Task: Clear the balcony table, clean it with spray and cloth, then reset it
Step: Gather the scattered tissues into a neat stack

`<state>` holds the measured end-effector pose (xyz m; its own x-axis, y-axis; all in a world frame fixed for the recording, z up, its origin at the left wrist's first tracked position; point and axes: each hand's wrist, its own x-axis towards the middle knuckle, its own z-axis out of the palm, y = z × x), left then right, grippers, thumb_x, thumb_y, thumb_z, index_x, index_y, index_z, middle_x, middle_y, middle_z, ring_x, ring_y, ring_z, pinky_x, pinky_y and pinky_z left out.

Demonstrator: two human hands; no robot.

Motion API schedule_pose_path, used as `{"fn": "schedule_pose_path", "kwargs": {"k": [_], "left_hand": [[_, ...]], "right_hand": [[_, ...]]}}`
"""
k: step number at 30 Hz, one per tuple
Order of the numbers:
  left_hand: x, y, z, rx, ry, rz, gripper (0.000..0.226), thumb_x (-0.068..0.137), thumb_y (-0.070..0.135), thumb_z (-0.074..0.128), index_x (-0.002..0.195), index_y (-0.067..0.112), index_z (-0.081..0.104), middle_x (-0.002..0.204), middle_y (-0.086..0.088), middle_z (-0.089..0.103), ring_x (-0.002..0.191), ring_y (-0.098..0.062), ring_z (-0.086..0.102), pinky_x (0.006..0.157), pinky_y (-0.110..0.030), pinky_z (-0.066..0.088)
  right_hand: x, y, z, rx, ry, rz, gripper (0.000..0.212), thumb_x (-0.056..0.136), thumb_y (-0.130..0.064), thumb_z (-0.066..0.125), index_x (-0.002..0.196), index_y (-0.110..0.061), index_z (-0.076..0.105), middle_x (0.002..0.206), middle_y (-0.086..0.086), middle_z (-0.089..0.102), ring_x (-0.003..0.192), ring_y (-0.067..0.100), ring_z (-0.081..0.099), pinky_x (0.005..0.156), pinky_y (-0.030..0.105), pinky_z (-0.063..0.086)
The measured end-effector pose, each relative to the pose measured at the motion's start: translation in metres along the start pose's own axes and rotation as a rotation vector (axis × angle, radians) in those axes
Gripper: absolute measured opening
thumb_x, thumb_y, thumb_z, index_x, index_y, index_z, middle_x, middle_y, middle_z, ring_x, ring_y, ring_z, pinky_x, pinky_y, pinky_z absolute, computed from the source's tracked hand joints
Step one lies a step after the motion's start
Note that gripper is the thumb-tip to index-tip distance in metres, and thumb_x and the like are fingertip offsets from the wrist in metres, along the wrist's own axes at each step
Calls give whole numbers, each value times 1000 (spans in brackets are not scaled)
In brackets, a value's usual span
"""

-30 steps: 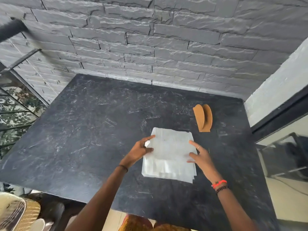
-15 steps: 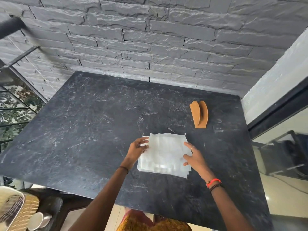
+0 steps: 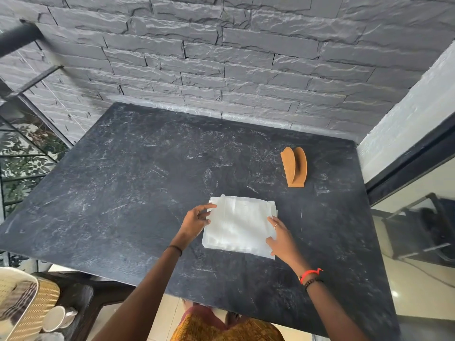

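A stack of white paper napkins (image 3: 237,225) lies flat on the black scratched table (image 3: 128,183), near its front middle. My left hand (image 3: 195,223) rests against the stack's left edge, fingers spread on it. My right hand (image 3: 280,238) presses on the stack's right side near the front corner. An empty brown wooden napkin holder (image 3: 294,167) stands upright on the table beyond the stack, to the right.
A grey stone wall (image 3: 221,57) backs the table. At the lower left, a dark chair carries a woven basket (image 3: 27,306) and a white cup (image 3: 55,318). A black railing (image 3: 22,153) with plants behind it runs on the left; a glass door frame (image 3: 408,158) stands on the right.
The napkin stack has gone from tilted up between both hands to lying flat on the table. Both hands stay at its sides, squaring it.
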<state>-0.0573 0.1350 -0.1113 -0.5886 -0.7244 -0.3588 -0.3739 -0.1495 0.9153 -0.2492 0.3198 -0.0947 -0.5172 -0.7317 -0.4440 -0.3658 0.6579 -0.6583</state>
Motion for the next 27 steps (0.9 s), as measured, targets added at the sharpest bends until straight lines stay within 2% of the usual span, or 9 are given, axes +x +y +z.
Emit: {"fn": "schedule_pose_path", "kwargs": {"k": [3,6,10,15,17,18,20,22,27], "left_hand": [[2,-8,1,37,43,-48,47,84,-23,50,119,6,61,138,-11,53,128,-29,52,96,-30,47],[1,-10,1,56,39,-65,47,85,-22,51,118,9,61,138,-9,53,127,-27,53,99,-32,48],[-3,-7,1,41,44,10,48,84,-22,51,119,10,62,133,-1,55,124,-23,55,98,-26,47],[-3,-10,1,195,80,-52,40,88,-15,49,120,4,62,126,-16,61,118,-29,58,98,-32,48],[-2,-8,1,265,186,-77,37,89,-11,47,120,1,62,123,-17,63,114,-30,59,92,-26,45],[-2,-7,1,294,243,-97,36,89,-8,47,121,1,61,123,-17,62,115,-29,59,90,-24,42],[-1,-4,2,329,310,-146,31,91,1,53,120,-2,60,122,-19,61,117,-31,55,92,-25,39],[-1,-1,4,393,291,-193,34,91,16,61,117,-6,57,117,-21,60,118,-35,52,92,-32,40],[-2,6,15,601,205,-284,59,83,47,68,122,6,52,124,-8,53,119,-27,50,102,-45,40]], "right_hand": [[1,7,5,-79,14,17,64,86,3,44,147,-9,30,158,-5,18,94,17,63,72,35,57],[1,12,6,-128,49,22,62,88,1,43,148,-10,29,158,-9,17,108,22,62,81,42,56],[2,13,5,-164,105,5,63,89,2,43,149,-9,26,158,-12,15,107,22,63,78,40,57],[2,8,7,-184,96,41,55,92,-7,47,145,-12,34,157,0,16,99,24,65,77,42,57],[-1,1,5,-230,204,72,47,94,-15,48,141,-15,41,154,3,22,89,23,65,67,35,53],[-3,-3,4,-269,284,79,43,94,-18,48,138,-16,45,151,4,27,93,23,63,66,33,50],[-5,-12,4,-393,438,39,39,93,-19,50,132,-16,52,144,5,37,113,23,53,78,36,49],[-2,-23,9,-462,506,-65,36,93,-15,50,128,-12,56,134,5,47,118,24,47,89,35,47],[11,-57,44,-203,217,-174,34,94,-4,40,124,-5,57,126,5,54,123,20,46,97,31,43]]}}
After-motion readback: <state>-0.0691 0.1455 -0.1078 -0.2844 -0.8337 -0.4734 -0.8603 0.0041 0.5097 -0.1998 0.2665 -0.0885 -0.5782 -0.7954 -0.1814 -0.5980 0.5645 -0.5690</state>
